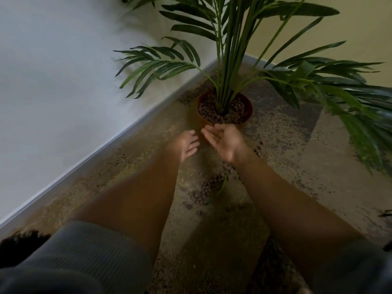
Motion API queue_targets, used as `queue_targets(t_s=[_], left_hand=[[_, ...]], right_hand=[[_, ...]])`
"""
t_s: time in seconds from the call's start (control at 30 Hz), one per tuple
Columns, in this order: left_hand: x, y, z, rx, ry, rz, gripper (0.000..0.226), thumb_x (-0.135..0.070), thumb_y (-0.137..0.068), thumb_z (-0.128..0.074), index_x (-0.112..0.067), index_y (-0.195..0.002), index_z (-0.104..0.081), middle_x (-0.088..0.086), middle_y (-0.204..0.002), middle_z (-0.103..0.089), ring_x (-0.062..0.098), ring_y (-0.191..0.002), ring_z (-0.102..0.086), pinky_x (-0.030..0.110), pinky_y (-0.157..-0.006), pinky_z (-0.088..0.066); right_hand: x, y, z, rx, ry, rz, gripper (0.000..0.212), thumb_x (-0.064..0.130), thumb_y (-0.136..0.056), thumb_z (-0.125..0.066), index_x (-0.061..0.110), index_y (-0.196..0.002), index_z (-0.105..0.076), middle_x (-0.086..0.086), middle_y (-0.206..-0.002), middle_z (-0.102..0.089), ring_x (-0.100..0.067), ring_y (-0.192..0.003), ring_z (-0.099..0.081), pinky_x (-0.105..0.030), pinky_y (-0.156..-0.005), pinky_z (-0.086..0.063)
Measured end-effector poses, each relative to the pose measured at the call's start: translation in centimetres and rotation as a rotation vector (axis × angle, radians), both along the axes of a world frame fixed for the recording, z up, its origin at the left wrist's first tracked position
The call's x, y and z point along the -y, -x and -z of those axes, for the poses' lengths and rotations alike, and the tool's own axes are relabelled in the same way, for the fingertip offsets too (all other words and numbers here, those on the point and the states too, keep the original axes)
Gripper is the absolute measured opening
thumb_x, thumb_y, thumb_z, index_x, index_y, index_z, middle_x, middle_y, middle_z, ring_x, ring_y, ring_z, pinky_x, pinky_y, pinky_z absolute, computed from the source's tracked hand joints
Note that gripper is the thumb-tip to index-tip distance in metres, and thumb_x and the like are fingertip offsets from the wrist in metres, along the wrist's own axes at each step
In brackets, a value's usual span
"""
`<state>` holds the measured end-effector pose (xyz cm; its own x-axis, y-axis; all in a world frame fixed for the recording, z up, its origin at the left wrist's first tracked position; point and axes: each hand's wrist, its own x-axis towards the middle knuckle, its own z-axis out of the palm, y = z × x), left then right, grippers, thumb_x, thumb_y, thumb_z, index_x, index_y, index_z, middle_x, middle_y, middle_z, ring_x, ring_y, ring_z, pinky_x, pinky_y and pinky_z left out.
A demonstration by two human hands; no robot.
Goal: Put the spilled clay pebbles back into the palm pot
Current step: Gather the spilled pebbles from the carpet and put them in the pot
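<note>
A terracotta palm pot (pixel 201 120) stands on the speckled floor in the room's corner, filled with brown clay pebbles (pixel 212 112) around the green stems. Spilled pebbles (pixel 202 193) lie in a trail on the floor between my forearms, with more beside my right wrist (pixel 257 150). My right hand (pixel 222 141) hovers just in front of the pot's near rim, palm up, fingers relaxed, and I see nothing in it. My left hand (pixel 187 145) is to its left, low near the floor, fingers loosely extended and holding nothing.
A white wall with a skirting board (pixel 106 143) runs diagonally on the left. Long palm fronds (pixel 339 85) spread over the floor to the right and above the pot. A thin green leaf piece (pixel 221 186) lies among the spilled pebbles.
</note>
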<state>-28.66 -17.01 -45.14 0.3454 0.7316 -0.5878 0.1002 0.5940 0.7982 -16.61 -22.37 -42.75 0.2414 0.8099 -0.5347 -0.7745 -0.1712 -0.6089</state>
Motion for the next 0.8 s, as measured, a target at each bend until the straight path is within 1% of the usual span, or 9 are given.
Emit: queue_targets(t_s=[0.1, 0.13, 0.2, 0.3, 0.33, 0.4, 0.47, 0.53, 0.8], left_hand=[[0.8, 1.4, 2.5, -0.246, -0.088, 0.095, 0.028, -0.010, -0.100, -0.042, -0.016, -0.121, -0.059, 0.007, -0.111, -0.062, 0.014, -0.090, -0.058, 0.025, -0.078, -0.046], [1.0, 1.9, 3.2, -0.298, -0.116, 0.159, 0.022, -0.005, -0.098, -0.046, -0.012, -0.111, -0.062, 0.013, -0.111, -0.063, 0.018, -0.088, -0.058, 0.026, -0.075, -0.045], [1.3, 3.2, 4.4, -0.423, -0.221, 0.338, 0.018, 0.002, -0.090, -0.057, -0.006, -0.104, -0.066, 0.023, -0.120, -0.062, 0.032, -0.103, -0.061, 0.028, -0.079, -0.045], [2.2, 4.5, 5.5, -0.549, -0.279, 0.494, 0.037, 0.004, -0.079, -0.070, -0.004, -0.115, -0.065, 0.020, -0.119, -0.064, 0.033, -0.110, -0.061, 0.034, -0.089, -0.050], [2.5, 4.9, 6.0, -0.538, -0.255, 0.507, 0.041, 0.006, -0.075, -0.073, -0.005, -0.114, -0.065, 0.021, -0.118, -0.064, 0.033, -0.107, -0.062, 0.037, -0.090, -0.052], [3.2, 5.4, 6.8, -0.582, -0.273, 0.578, 0.058, 0.001, -0.064, -0.083, -0.014, -0.116, -0.062, 0.014, -0.118, -0.062, 0.023, -0.099, -0.061, 0.032, -0.079, -0.053], [3.8, 5.9, 7.4, -0.675, -0.318, 0.724, 0.078, -0.014, -0.056, -0.090, -0.023, -0.126, -0.055, 0.001, -0.121, -0.054, 0.014, -0.101, -0.054, 0.024, -0.072, -0.046], [4.2, 6.4, 8.0, -0.752, -0.364, 0.826, 0.089, -0.024, -0.051, -0.092, -0.027, -0.130, -0.050, -0.003, -0.126, -0.047, 0.013, -0.107, -0.050, 0.023, -0.075, -0.044], [6.2, 6.9, 9.5, -0.861, -0.584, 0.918, 0.077, -0.034, -0.048, -0.090, -0.030, -0.107, -0.041, -0.003, -0.121, -0.035, 0.016, -0.105, -0.043, 0.028, -0.075, -0.042]], right_hand=[[0.9, 1.4, 2.6, 0.420, 0.178, -0.239, 0.022, 0.000, -0.093, -0.052, 0.000, -0.114, -0.060, -0.015, -0.105, -0.067, -0.031, -0.105, -0.065, -0.038, -0.092, -0.055], [1.4, 1.7, 3.6, 0.627, 0.235, -0.328, 0.015, 0.002, -0.090, -0.056, 0.003, -0.102, -0.066, -0.016, -0.102, -0.069, -0.032, -0.105, -0.066, -0.042, -0.094, -0.054], [2.4, 2.0, 5.3, 0.998, 0.307, -0.521, 0.011, 0.009, -0.090, -0.057, 0.010, -0.086, -0.067, -0.013, -0.096, -0.069, -0.030, -0.101, -0.064, -0.041, -0.095, -0.052], [3.6, 2.5, 7.3, 1.450, 0.264, -0.886, 0.019, 0.021, -0.091, -0.056, 0.012, -0.103, -0.067, -0.009, -0.108, -0.066, -0.023, -0.101, -0.059, -0.031, -0.085, -0.048], [3.9, 2.6, 8.0, 1.557, 0.224, -0.968, 0.028, 0.027, -0.090, -0.059, 0.014, -0.114, -0.064, -0.008, -0.117, -0.064, -0.023, -0.107, -0.059, -0.030, -0.089, -0.047], [4.5, 3.0, 9.2, 1.620, 0.182, -1.111, 0.058, 0.035, -0.084, -0.067, 0.017, -0.137, -0.050, -0.009, -0.141, -0.048, -0.026, -0.128, -0.048, -0.033, -0.103, -0.040], [5.0, 3.2, 10.3, 1.658, 0.153, -1.262, 0.088, 0.041, -0.079, -0.073, 0.019, -0.152, -0.029, -0.008, -0.160, -0.018, -0.028, -0.145, -0.026, -0.033, -0.114, -0.028], [5.3, 3.1, 11.0, 1.745, 0.098, -1.315, 0.098, 0.047, -0.075, -0.076, 0.020, -0.154, -0.023, -0.007, -0.163, -0.006, -0.028, -0.148, -0.017, -0.034, -0.118, -0.024], [6.8, 3.0, 11.9, 1.887, -0.166, -1.184, 0.070, 0.040, -0.078, -0.074, 0.021, -0.140, -0.050, 0.002, -0.134, -0.040, -0.018, -0.125, -0.035, -0.033, -0.105, -0.039]])
